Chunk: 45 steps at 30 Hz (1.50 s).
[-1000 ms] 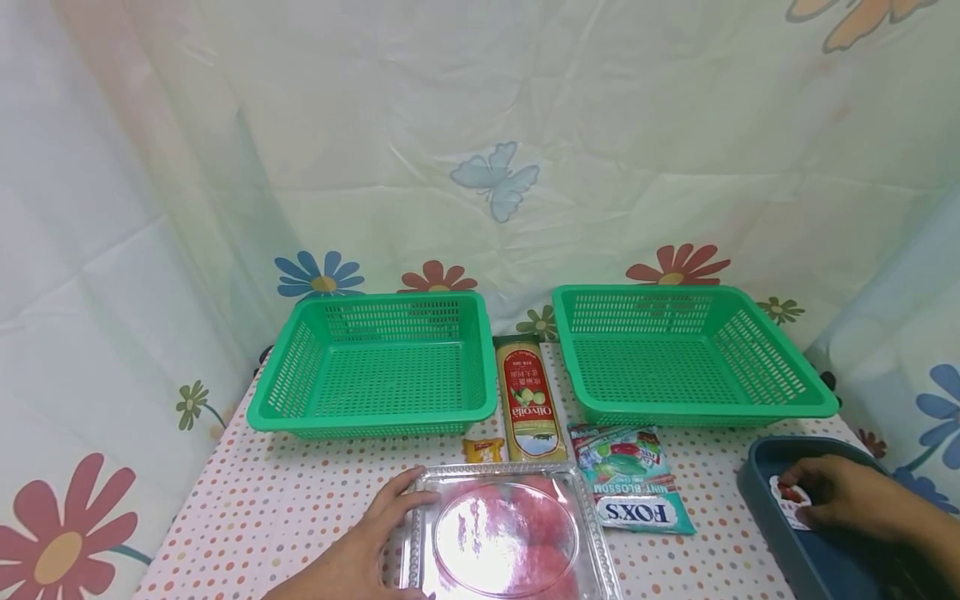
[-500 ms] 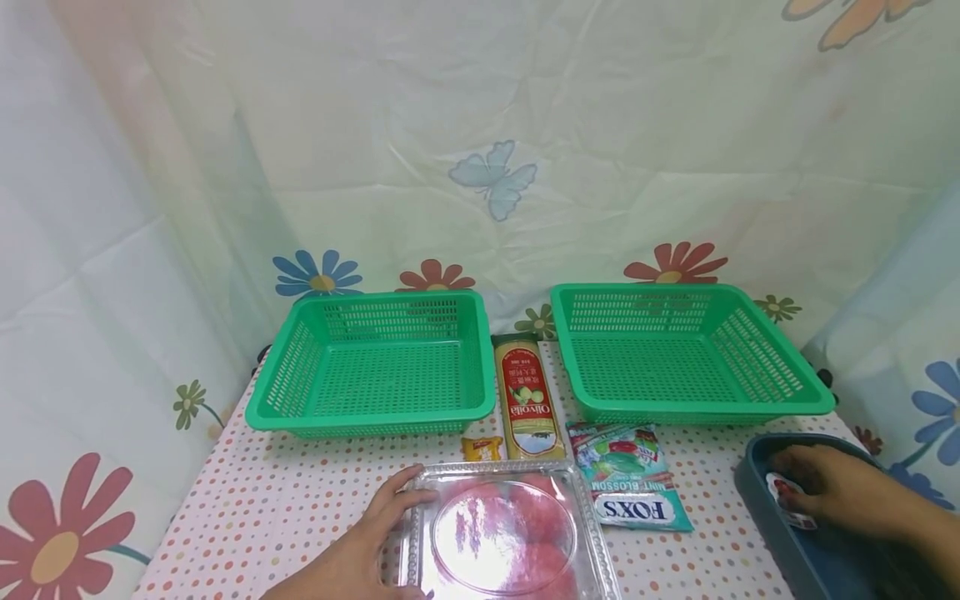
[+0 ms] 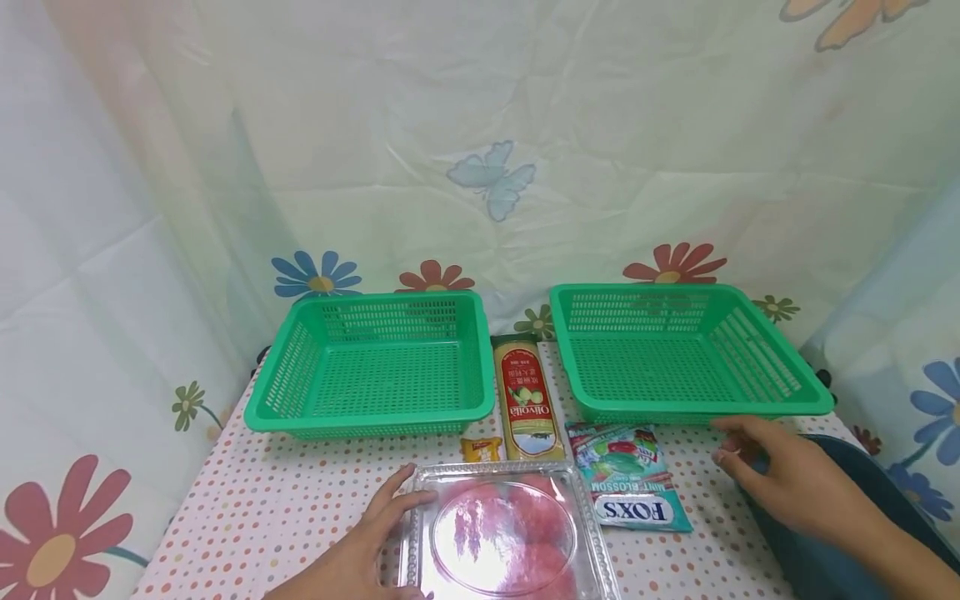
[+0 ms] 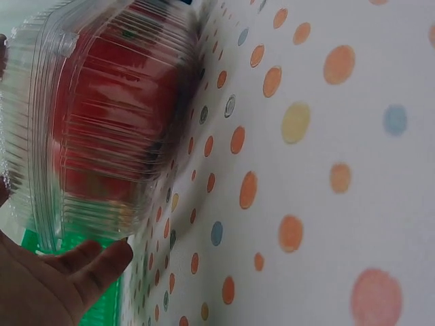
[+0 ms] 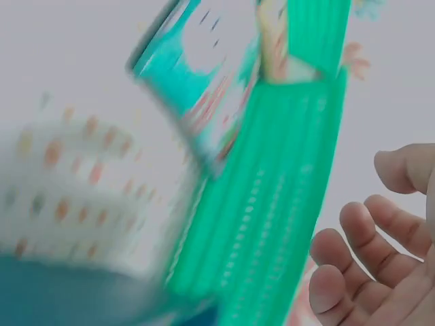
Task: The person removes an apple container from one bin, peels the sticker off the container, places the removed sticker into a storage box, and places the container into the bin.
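A clear plastic clamshell box point(image 3: 498, 533) of red, round contents, perhaps fruit, sits on the table at the front. My left hand point(image 3: 371, 537) lies along its left edge, fingers spread and touching the rim. The left wrist view shows the ribbed box wall point(image 4: 112, 109) beside two extended fingers point(image 4: 102, 272). Over the left rim of a dark blue bin point(image 3: 795, 542) hovers my right hand point(image 3: 795, 479). Its fingers point(image 5: 360, 231) are loosely bent with nothing between them. The white-and-red round label seen earlier in the bin is hidden now.
Two green mesh baskets stand at the back, one left point(image 3: 375, 421) and one right point(image 3: 697, 410). Between them lies an Olivoilà pasta pack point(image 3: 528, 400). A small yellow packet point(image 3: 482, 450) and a teal FOX'S candy bag point(image 3: 630, 479) lie in front.
My right hand has let go of the round-labelled item in the bin and moved up and left, out over the bin's rim. The left hand has stayed at the clamshell box.
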Tool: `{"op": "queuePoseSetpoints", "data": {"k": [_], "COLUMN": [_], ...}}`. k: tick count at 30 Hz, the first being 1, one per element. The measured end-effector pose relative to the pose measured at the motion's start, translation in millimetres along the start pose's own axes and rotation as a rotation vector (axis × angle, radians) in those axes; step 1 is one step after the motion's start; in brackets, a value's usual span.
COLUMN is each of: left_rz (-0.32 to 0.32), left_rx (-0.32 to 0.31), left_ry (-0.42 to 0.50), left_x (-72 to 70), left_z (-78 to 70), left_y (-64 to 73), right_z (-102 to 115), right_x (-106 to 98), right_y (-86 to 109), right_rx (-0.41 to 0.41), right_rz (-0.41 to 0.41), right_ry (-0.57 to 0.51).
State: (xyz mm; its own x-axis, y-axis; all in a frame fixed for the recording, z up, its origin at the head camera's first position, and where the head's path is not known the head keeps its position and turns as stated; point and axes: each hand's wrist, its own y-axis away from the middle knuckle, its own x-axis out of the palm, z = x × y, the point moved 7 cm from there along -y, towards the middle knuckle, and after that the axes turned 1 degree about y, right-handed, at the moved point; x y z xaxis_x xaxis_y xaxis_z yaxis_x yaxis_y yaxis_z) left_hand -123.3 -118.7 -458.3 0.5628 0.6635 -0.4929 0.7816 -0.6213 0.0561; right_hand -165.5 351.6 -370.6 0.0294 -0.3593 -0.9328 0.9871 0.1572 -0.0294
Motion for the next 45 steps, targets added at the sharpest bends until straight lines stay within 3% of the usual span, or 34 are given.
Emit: {"op": "queuePoseSetpoints", "data": {"k": [6, 10, 18, 23, 28, 35, 45], "left_rz": [0.029, 0.035, 0.026, 0.03, 0.03, 0.04, 0.039], "left_rx": [-0.071, -0.12, -0.125, -0.123, -0.128, -0.108, -0.104], "left_ry": [0.045, 0.048, 0.086, 0.121, 0.093, 0.092, 0.237], "left_x": [1.3, 1.3, 2.7, 3.8, 3.3, 5.0, 8.1], "left_z": [1.2, 2.9, 4.6, 5.7, 5.7, 3.7, 4.3], "left_y": [1.7, 4.0, 7.8, 8.2, 7.7, 7.0, 6.5], "right_z": [44, 67, 94, 100, 105, 114, 110], "right_x": [7, 20, 57, 83, 106, 114, 124], "right_y": [9.5, 13.9, 18.7, 22.9, 29.5, 31.3, 31.9], "right_rx": [-0.104, -0.137, -0.1, -0.052, -0.025, -0.148, -0.088], "right_rz": [0.0, 0.057, 0.244, 0.388, 0.501, 0.472, 0.458], "right_ry": [-0.081, -0.178, -0.459, -0.704, -0.862, -0.882, -0.922]}}
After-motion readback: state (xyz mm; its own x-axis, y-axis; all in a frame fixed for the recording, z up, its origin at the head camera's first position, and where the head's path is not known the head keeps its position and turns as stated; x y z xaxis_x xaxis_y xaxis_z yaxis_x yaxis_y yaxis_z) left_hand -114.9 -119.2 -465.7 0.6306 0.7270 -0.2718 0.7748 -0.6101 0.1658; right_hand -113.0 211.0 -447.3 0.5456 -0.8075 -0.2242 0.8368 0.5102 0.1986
